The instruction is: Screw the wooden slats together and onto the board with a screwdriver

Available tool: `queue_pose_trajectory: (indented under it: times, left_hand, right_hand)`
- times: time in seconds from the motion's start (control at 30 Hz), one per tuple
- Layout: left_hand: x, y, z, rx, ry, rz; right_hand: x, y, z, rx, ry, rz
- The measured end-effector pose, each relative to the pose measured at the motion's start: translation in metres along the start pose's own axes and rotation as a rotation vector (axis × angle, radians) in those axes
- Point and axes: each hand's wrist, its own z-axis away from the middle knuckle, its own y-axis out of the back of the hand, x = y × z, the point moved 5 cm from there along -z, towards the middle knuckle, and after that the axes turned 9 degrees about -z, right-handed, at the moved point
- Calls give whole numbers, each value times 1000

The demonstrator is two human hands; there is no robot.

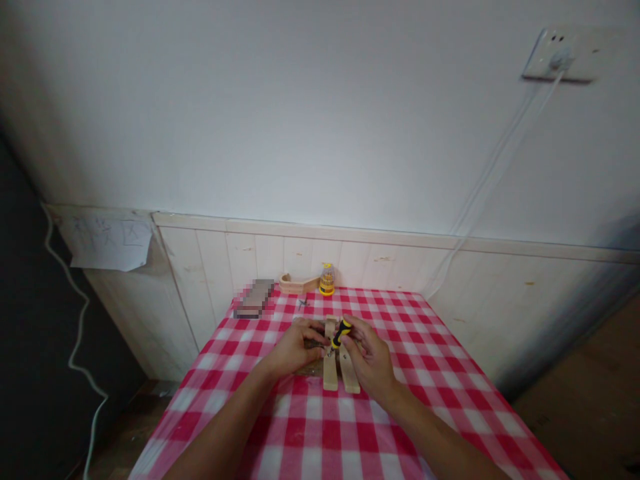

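Observation:
A short yellow-and-black screwdriver (342, 333) is gripped in my right hand (374, 359), tilted with its tip down against a pale wooden piece. My left hand (299, 347) is closed at the left side of that wooden piece (331, 379), fingertips close to the screwdriver's tip. A second pale wooden leg (351, 379) with a small dark spot lies alongside, under my right fingers. Beneath my left hand shows a brown surface (314, 369), partly hidden. Whether a screw sits under the tip is too small to tell.
On the red-and-white checked tablecloth (310, 430), small dark screws (303, 304) lie farther back. Behind them are a curved wooden part (299, 285), a yellow-based bit container (327, 280) and a blurred-out flat object (255, 299). The panelled wall (370, 260) bounds the far edge.

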Motion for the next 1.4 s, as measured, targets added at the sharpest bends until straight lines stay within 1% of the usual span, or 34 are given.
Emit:
queue_pose_trajectory:
  times: [0.3, 0.5, 0.7, 0.9, 1.13, 1.27, 1.4]
  left_hand:
    - [-2, -1, -1, -6, 16, -15]
    - [-2, -1, 0, 2, 31, -21]
    - [-6, -1, 0, 26, 42, -29]
    - [-2, 0, 0, 18, 35, -22]
    - [-3, -1, 1, 7, 29, -17]
    - [-6, -1, 0, 0, 29, -30]
    - [-6, -1, 0, -3, 16, -22]
  right_hand:
    - [6, 1, 2, 35, 15, 35]
    - [0, -2, 0, 13, 25, 54]
    - [-3, -2, -2, 6, 2, 43]
    - [-6, -1, -4, 11, 9, 42]
    - [-6, -2, -2, -35, -19, -20]
    - [-5, -3, -3, -20, -60, -107]
    - [-4, -2, -5, -5, -69, -101]
